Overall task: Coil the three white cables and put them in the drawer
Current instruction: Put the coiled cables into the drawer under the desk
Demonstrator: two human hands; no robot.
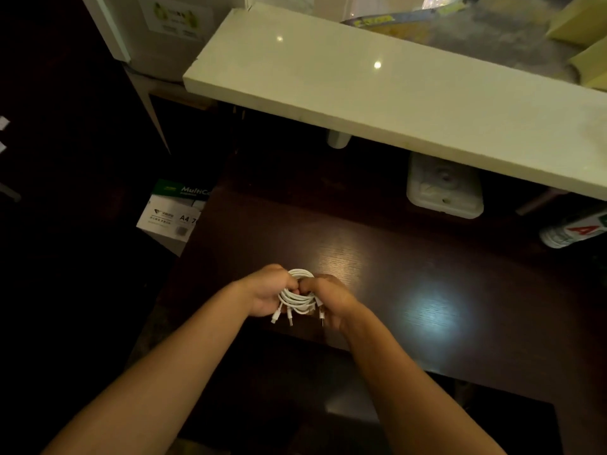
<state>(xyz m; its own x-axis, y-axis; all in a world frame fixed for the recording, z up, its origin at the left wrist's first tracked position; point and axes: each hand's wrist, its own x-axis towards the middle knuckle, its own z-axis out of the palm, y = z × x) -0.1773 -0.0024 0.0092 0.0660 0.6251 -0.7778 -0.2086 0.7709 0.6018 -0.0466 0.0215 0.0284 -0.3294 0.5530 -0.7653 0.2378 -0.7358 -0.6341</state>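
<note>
Above the dark wood-grain tabletop (410,274), my left hand (266,292) and right hand (330,298) curl their fingers round the coiled bundle of thin white cables (297,300), plugs dangling. Best pinch the loops tight and tuck the ends in; the drawer is not in view.

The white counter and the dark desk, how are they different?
The white counter is pale and smooth; the dark desk is brown with wood grain. The counter sits higher and overhangs the desk. The coiled cables are held over the desk, not the counter. Both shine with reflected light.
</note>
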